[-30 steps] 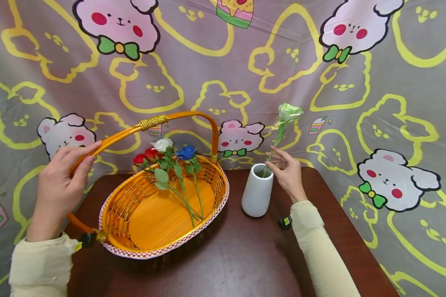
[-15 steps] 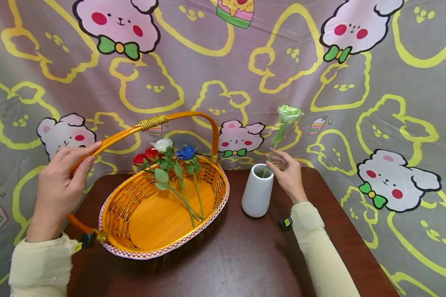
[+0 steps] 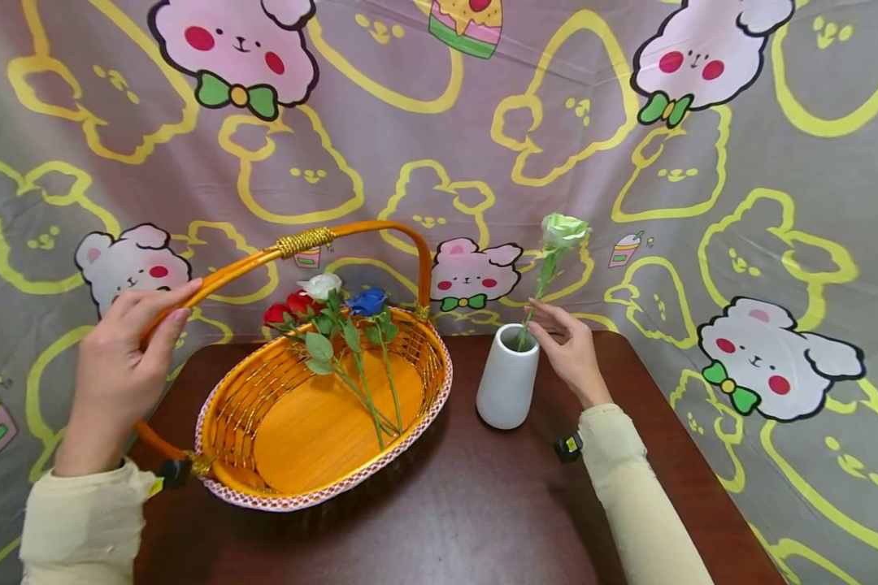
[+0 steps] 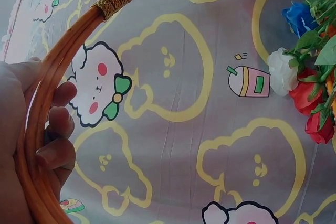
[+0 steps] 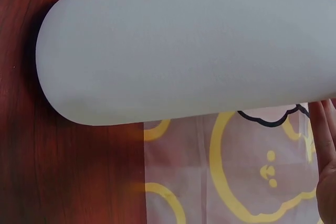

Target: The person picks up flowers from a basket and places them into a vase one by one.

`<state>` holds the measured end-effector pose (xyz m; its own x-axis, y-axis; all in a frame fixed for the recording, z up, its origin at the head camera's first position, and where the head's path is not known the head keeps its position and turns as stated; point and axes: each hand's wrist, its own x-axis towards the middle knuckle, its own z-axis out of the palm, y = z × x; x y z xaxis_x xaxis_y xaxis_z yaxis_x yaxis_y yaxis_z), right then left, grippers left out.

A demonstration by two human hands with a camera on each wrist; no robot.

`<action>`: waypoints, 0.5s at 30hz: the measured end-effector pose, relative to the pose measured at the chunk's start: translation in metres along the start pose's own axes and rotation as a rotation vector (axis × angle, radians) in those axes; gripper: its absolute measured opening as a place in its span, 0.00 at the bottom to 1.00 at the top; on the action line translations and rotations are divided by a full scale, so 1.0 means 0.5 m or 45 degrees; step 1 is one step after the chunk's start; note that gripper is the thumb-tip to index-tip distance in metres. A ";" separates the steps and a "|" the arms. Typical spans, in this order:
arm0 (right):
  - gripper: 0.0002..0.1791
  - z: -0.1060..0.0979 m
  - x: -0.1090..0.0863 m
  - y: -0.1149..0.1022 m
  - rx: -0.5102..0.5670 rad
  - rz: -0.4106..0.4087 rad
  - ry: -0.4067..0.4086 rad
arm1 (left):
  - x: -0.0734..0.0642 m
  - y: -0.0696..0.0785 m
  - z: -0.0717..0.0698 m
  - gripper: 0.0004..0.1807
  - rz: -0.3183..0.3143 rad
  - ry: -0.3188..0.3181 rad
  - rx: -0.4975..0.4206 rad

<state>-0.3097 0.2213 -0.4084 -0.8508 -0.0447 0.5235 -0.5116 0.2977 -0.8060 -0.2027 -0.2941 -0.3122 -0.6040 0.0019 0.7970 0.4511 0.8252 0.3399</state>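
From the head view, the right hand (image 3: 572,351) pinches the stem of a pale green rose (image 3: 562,231) standing in the white vase (image 3: 507,379) on the dark surface (image 3: 454,520). The left hand (image 3: 120,357) has its grip curled around the basket handle (image 3: 263,256); the left wrist view shows the fingers (image 4: 58,129) wrapped behind it. The right wrist view shows mostly the vase wall.
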 end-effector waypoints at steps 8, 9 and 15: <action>0.16 -0.026 -0.012 0.053 0.089 0.016 0.128 | -0.001 -0.001 0.001 0.23 -0.008 0.000 0.000; 0.16 -0.030 -0.013 0.065 0.116 0.023 0.165 | 0.000 0.000 0.001 0.23 -0.009 0.000 0.001; 0.14 -0.049 -0.021 0.098 0.181 -0.002 0.354 | 0.000 -0.002 0.002 0.24 -0.012 -0.004 0.019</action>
<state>-0.3229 0.2599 -0.4467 -0.7947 0.2233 0.5645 -0.5411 0.1608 -0.8254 -0.2037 -0.2941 -0.3133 -0.6101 -0.0043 0.7923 0.4358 0.8333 0.3400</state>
